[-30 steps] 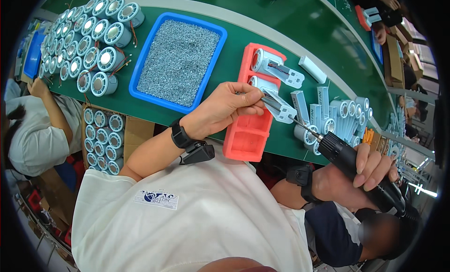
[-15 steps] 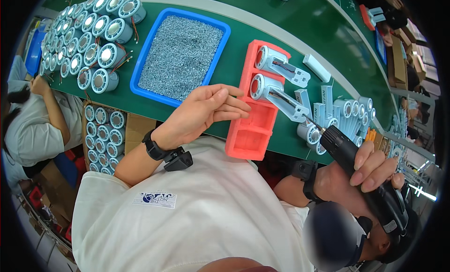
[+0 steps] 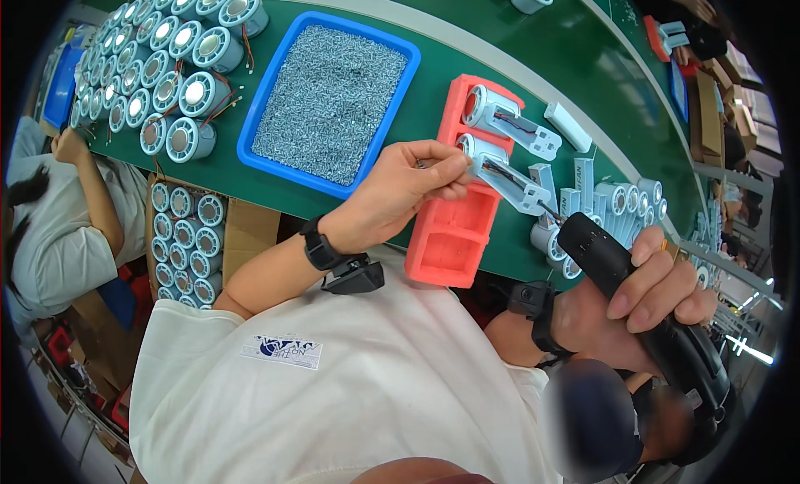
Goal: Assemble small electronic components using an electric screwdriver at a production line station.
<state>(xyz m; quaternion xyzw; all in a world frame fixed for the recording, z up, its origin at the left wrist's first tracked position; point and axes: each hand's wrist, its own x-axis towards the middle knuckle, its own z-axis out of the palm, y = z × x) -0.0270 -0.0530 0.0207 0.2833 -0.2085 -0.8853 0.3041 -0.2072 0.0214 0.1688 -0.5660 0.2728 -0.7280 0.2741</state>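
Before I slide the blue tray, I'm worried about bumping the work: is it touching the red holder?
Apart. The head view shows a strip of green tabletop between the right edge of the blue tray and the red holder.

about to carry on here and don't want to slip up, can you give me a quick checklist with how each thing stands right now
1. Right hand gripping the black powered screwdriver: ok, fingers wrapped around it.
2. Bit at the handle end of the nearer unit: ok for position; firm contact, cannot tell.
3. Nearer and farther unit in the coral tray: ok, each motor end in its own slot.
4. Left hand clear of the nearer unit: not ok, fingertips overlap its motor end in view.
5. Small part between the left fingertips: cannot tell.
6. Metal pieces stocked in the blue tray: ok, plenty.
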